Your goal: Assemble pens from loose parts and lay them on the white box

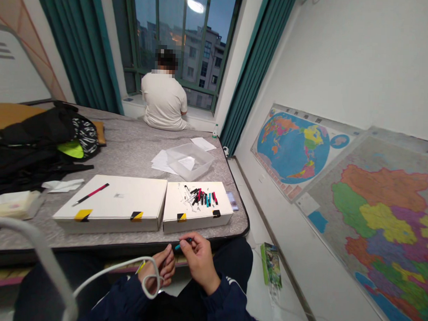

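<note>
My right hand (200,260) pinches a short teal and black pen part (177,247) between thumb and fingers, just past the bed's front edge. Close to its left, my left hand (161,267) has its fingers curled together; what they hold is too small to make out. Beyond both hands, a white box (172,216) carries a pile of black, red and teal pen parts (204,197) with small clear and metal bits. On the larger white box (128,209) to the left lies a red and black pen (93,193).
A clear plastic bin (199,171) and white papers (161,162) lie behind the boxes. Tissues (14,202) and a black bag (35,131) are at left. A white cable (108,270) loops by my left wrist. A person (163,100) sits at the window, back turned.
</note>
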Demonstrator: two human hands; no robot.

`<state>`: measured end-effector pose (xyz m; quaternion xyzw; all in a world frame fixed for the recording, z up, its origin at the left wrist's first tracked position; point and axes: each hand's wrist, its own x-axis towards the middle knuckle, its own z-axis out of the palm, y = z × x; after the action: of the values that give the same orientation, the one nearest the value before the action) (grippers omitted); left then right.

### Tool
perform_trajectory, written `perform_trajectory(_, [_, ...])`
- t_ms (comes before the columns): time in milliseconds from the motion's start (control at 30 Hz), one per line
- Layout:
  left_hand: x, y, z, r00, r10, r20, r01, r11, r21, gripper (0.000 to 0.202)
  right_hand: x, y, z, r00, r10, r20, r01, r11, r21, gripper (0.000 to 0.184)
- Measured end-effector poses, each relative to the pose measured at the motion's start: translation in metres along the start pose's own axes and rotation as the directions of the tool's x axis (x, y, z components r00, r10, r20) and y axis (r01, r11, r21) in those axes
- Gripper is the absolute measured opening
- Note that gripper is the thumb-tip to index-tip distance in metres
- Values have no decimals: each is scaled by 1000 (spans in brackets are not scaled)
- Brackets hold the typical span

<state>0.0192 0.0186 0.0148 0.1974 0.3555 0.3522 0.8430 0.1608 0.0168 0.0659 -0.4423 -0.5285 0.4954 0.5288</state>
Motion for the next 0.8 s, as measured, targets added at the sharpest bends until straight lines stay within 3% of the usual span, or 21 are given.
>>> perform_trajectory(267, [-2,-1,0,995,4,-104,-1,1000,23,59,2,7,-9,994,92,54,-101,977,190,41])
perform_trajectory(467, [-1,0,-1,995,16,-101,-19,1000,-23,58,7,14,-6,994,83,69,-92,986,138,38])
perform_trajectory(533, [-1,-2,-1,995,20,-93,-22,1000,-17,57,19,22,-5,994,71,85,-74,997,38,36])
perform_trajectory(633, [-1,-4,1,995,12,-98,-11,1000,5,59,48,38,-7,996,-25,88,47,964,-261,28])
perform_trajectory(733, [-2,-3,4,992,-8,-123,12,999,30,63,83,55,-10,980,-128,150,192,792,-580,18])
perform_trajectory(800, [-3,-3,4,993,-8,-120,13,999,37,62,104,65,-12,971,-135,199,238,644,-727,15])
